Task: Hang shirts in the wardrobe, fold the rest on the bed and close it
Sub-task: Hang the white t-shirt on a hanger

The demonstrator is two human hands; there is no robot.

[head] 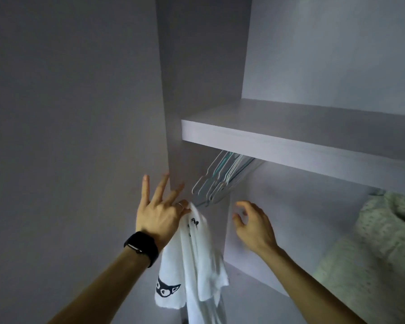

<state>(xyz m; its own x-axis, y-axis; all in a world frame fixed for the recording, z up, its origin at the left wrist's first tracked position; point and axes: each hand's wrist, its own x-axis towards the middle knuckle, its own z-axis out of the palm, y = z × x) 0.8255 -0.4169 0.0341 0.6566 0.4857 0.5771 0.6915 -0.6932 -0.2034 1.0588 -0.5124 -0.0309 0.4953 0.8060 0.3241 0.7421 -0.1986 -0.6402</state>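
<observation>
I face the wardrobe (197, 66), its shelf (290, 139) above a pale dotted garment (379, 253) at right. The white shirt (197, 265) dangles from my left hand (159, 213), pinched at its top, other fingers spread. Bunched hangers (220, 181) sit just above it. My right hand (253, 228) is loose, holding nothing.

A single wide-angle view, worn on the head, faces forward into the wardrobe (197, 66) from close range, so near that its panels fill the frame. The left hand (160, 213) pinching the shirt (192, 253) sits low of centre. The shelf (290, 139) runs above that grip, with the hangers (220, 181) just up-right of it.
</observation>
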